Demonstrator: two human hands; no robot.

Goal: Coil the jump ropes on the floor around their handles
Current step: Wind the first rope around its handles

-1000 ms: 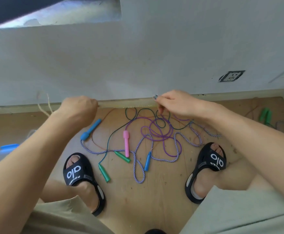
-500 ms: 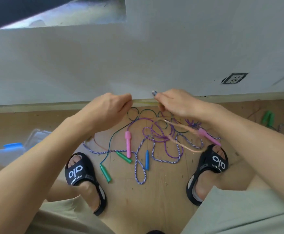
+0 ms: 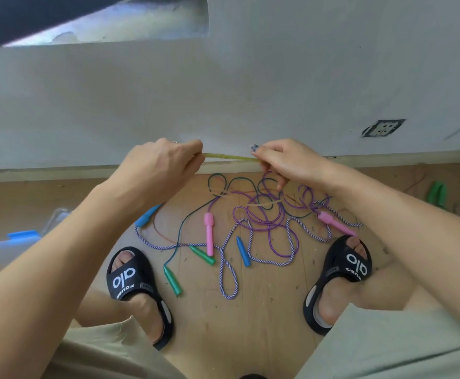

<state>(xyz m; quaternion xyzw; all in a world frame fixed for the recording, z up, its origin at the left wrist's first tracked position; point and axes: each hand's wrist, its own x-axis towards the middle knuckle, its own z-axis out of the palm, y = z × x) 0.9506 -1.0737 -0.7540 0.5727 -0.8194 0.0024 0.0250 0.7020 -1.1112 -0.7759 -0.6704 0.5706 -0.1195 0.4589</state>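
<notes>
My left hand (image 3: pixel 157 170) and my right hand (image 3: pixel 286 162) each pinch one end of a thin yellow strand (image 3: pixel 229 157), held taut between them above the floor. Below them is a tangle of jump ropes. A purple rope (image 3: pixel 267 214) has one pink handle (image 3: pixel 209 233) in the middle and another pink handle (image 3: pixel 332 221) by my right foot. The striped rope (image 3: pixel 229 272) has two blue handles (image 3: pixel 148 217) (image 3: pixel 243 251). A dark green rope (image 3: pixel 215 181) ends in two green handles (image 3: pixel 172 280) (image 3: pixel 203 255).
My feet in black sandals (image 3: pixel 133 280) (image 3: pixel 343 269) flank the tangle on the wooden floor. A clear plastic box with a blue latch (image 3: pixel 21 235) stands at the left. More green handles (image 3: pixel 438 192) lie at the far right. A white wall with a socket (image 3: pixel 383 128) rises close behind.
My left hand came in from the left and rose level with my right hand. The yellow strand is now stretched between them. A second pink handle now lies by my right foot.
</notes>
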